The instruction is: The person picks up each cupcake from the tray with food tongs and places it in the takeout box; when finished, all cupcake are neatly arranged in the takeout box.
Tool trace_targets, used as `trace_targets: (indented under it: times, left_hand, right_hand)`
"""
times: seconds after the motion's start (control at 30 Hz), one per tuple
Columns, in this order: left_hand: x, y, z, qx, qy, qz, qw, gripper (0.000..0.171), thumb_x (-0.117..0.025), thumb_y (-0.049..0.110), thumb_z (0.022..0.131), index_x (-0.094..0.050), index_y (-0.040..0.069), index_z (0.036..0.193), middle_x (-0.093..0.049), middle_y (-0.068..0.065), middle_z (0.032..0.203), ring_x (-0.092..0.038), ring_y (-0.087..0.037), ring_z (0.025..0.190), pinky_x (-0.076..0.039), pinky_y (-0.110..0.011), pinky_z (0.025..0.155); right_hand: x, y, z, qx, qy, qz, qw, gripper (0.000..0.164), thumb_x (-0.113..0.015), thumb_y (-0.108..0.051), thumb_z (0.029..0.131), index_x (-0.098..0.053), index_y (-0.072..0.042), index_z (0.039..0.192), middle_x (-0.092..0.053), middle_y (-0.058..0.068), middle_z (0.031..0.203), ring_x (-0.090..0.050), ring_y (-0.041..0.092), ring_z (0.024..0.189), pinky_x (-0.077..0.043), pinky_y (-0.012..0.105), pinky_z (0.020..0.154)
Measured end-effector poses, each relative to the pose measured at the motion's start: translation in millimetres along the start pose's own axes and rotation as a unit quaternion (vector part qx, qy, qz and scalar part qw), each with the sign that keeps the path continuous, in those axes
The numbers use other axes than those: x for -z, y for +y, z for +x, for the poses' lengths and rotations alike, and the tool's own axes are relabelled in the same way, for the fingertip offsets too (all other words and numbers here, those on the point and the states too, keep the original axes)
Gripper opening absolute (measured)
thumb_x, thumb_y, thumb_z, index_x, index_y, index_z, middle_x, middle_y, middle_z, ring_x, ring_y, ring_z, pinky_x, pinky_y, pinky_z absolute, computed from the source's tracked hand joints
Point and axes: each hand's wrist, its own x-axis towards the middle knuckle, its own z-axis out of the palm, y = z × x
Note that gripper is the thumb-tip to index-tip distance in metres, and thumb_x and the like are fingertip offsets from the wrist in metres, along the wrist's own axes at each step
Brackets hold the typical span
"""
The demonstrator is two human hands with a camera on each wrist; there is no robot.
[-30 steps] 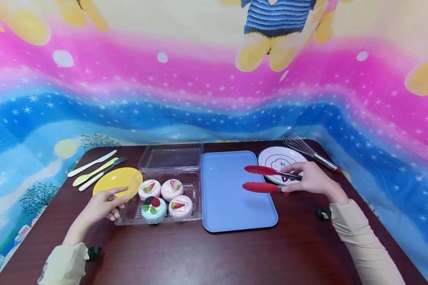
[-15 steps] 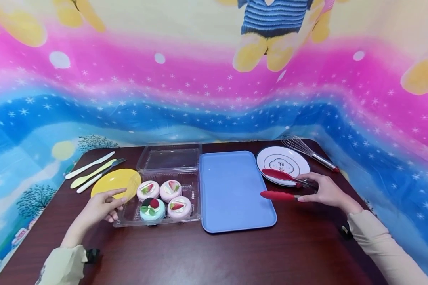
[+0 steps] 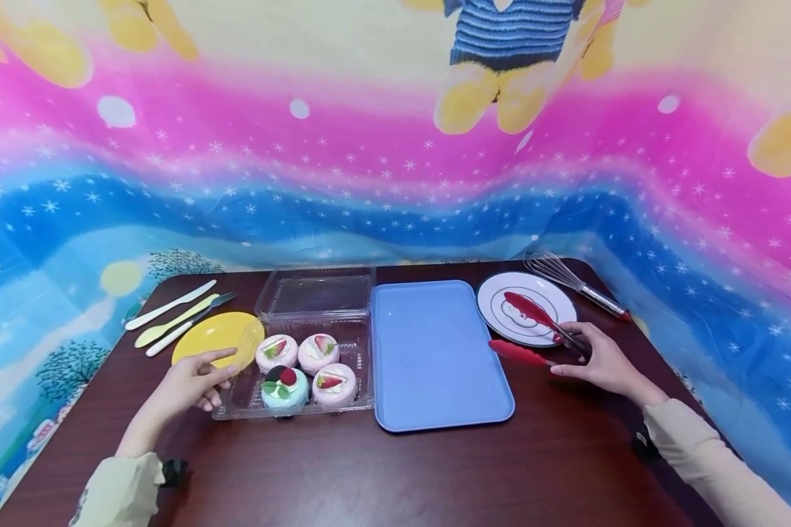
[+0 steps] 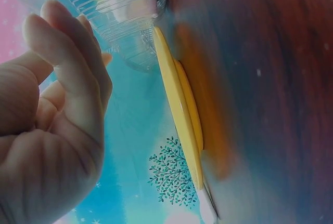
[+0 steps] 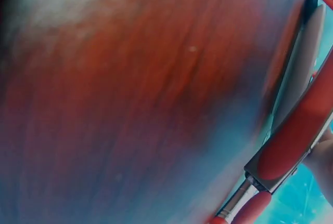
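In the head view my right hand (image 3: 603, 364) holds red-tipped tongs (image 3: 530, 311) with their jaws spread. One tip is over the white plate (image 3: 494, 296), the other by the right edge of the blue tray (image 3: 435, 366). Red grip covers on the tongs (image 5: 296, 135) show in the right wrist view. My left hand (image 3: 187, 384), fingers loosely bent, hovers at the left rim of a clear lidded container (image 3: 359, 355); whether it touches the rim I cannot tell. Inside sit pink cakes (image 3: 334, 384) with strawberry slices and a mint-green cake (image 3: 285, 391) with a red berry.
A yellow plate (image 3: 204, 333) lies beyond my left hand. Behind it are a white knife (image 3: 171, 304), a pale green utensil (image 3: 174, 322) and a fork (image 3: 184, 327). A whisk (image 3: 576, 284) lies at the back right. The container's lid (image 3: 316, 289) is folded back.
My right hand has moved right with the tongs, from over the tray to the plate's near side, and the tongs have turned. My left hand has stayed in place.
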Motion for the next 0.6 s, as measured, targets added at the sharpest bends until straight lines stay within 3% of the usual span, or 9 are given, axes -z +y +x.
trace_targets:
  times: [0.27,0.43,0.53,0.6]
  left_hand:
    - [-0.6,0.8,0.8,-0.001,-0.002,0.001,1.0000,0.061,-0.058,0.028,0.089,-0.035,-0.002,0.137,-0.058,-0.011,0.073,-0.057,-0.018,0.049,-0.053,-0.033,0.047]
    - [-0.1,4.3,-1.4,-0.007,-0.002,0.002,1.0000,0.061,-0.058,0.029,0.089,-0.035,-0.003,0.136,-0.058,-0.011,0.073,-0.057,-0.018,0.049,-0.052,-0.032,0.047]
    - [-0.5,4.7,-1.8,-0.006,0.000,0.005,1.0000,0.061,-0.058,0.029,0.089,-0.036,-0.003,0.136,-0.058,-0.011,0.073,-0.057,-0.018,0.049,-0.052,-0.032,0.047]
    - [-0.8,4.7,-2.1,-0.005,0.001,0.005,1.0000,0.061,-0.058,0.028,0.089,-0.036,-0.003,0.136,-0.058,-0.011,0.073,-0.056,-0.018,0.049,-0.052,-0.032,0.047]
  right_hand:
    - [8,-1,-12,-0.014,0.031,-0.027,0.999,0.073,-0.080,-0.037,0.066,-0.047,-0.009,0.124,-0.052,0.011,0.116,-0.055,0.026,0.094,-0.047,0.018,0.068]
    - [10,1,-18,-0.046,0.019,-0.031,0.998,0.073,-0.078,-0.040,0.067,-0.045,-0.007,0.123,-0.051,0.015,0.113,-0.053,0.030,0.094,-0.050,0.040,0.073]
    - [9,2,-20,-0.060,0.006,-0.031,0.998,0.075,-0.077,-0.043,0.068,-0.045,-0.005,0.123,-0.050,0.017,0.114,-0.050,0.033,0.099,-0.044,0.054,0.081]
    - [7,3,-20,-0.066,-0.002,-0.032,0.997,0.077,-0.077,-0.044,0.067,-0.044,-0.004,0.124,-0.049,0.018,0.116,-0.048,0.034,0.101,-0.041,0.058,0.084]
